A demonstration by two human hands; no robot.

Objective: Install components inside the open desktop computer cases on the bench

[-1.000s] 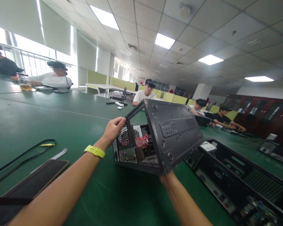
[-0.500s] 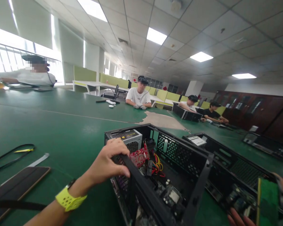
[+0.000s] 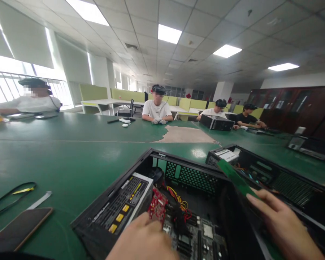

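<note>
An open black computer case (image 3: 113,191) lies before me, showing its power supply (image 3: 124,204), a red circuit card (image 3: 158,204), coloured cables (image 3: 178,198) and a motherboard (image 3: 203,231). My left hand (image 3: 146,238) has curled fingers just below the red card. Its fingertips are hidden, so what they grip cannot be made out. At the case's right side, my right hand (image 3: 278,216) pinches a flat green strip (image 3: 237,178) between thumb and fingers. The strip is blurred and slants up to the left.
A second open computer case (image 3: 289,187) stands at the right. On the left lie a dark phone-like slab (image 3: 21,229), a grey strap (image 3: 40,199) and a black cable (image 3: 16,186). Several people sit around the green table (image 3: 70,159), one behind another case (image 3: 216,122).
My left hand has left the case's upper bar and sits lower, inside the case's outline. My right hand has brought the green strip in from the right. The case now shows its power supply label.
</note>
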